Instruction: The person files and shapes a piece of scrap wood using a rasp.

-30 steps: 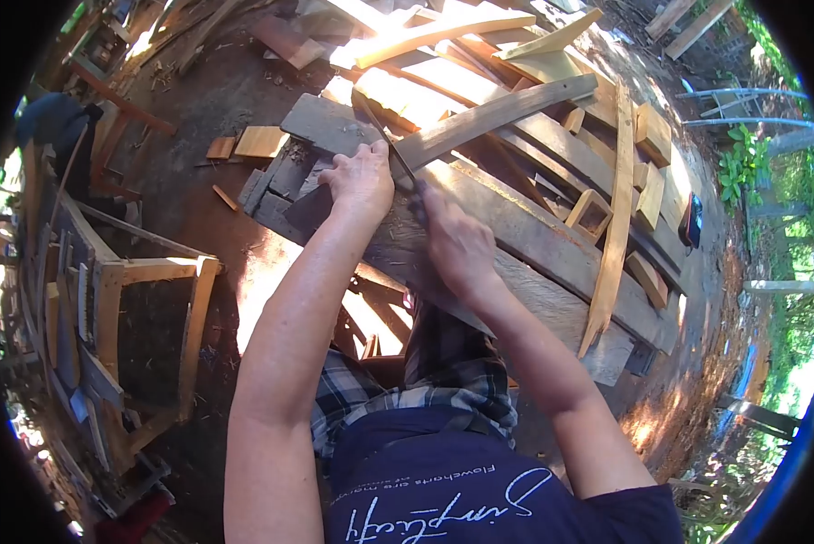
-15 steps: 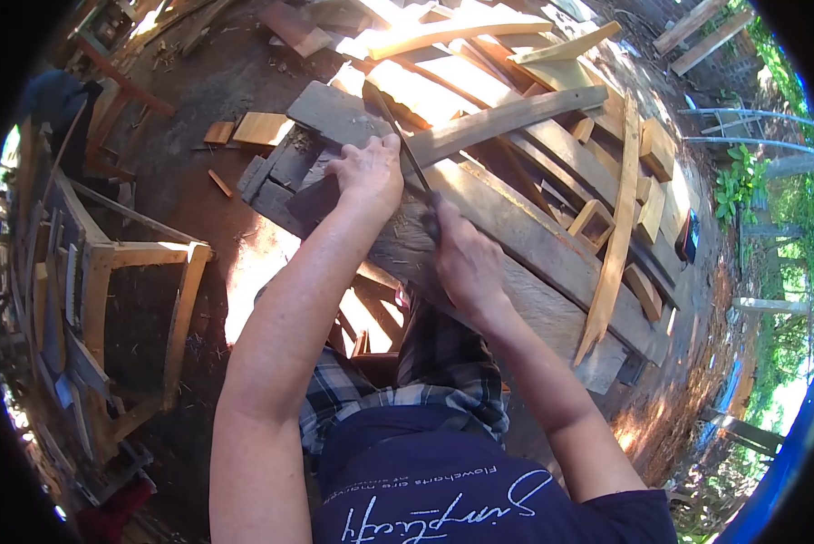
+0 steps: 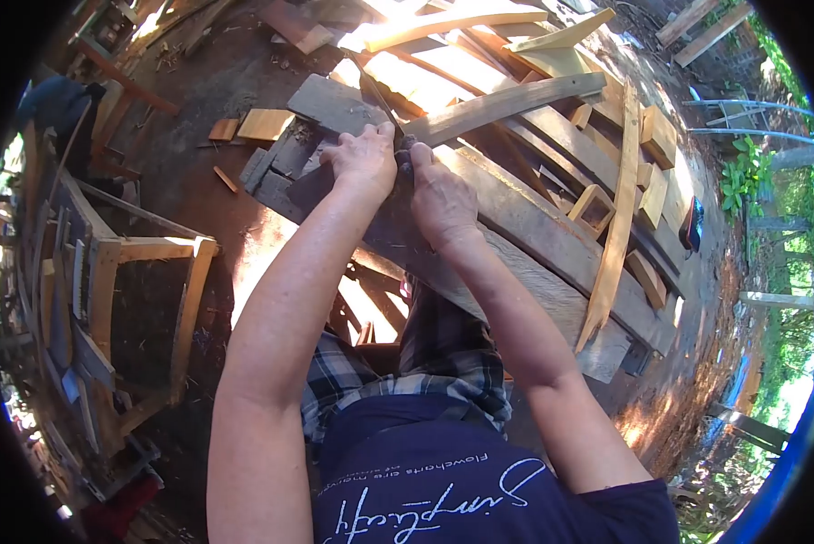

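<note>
My right hand [image 3: 443, 195] is closed round the dark handle of a handsaw, its fingers right beside my left hand. The saw's narrow dark blade [image 3: 377, 93] points away from me and lies across a curved wooden piece [image 3: 507, 107]. My left hand [image 3: 362, 163] presses down on that piece just left of the blade, with its fingers bent over it. Some of the wood under both hands is hidden. Beneath lies a low bench of weathered grey planks [image 3: 552, 304].
Several cut blocks and a long thin strip [image 3: 617, 218] lie on the planks to the right. More curved pieces [image 3: 457, 25] are piled at the far side. A wooden frame [image 3: 158, 249] stands at left. Two small blocks [image 3: 264, 125] rest on the ground.
My right hand has pushed the saw forward, away from me and slightly left, so it is now close to my left hand. The left hand stays almost in place on the wood.
</note>
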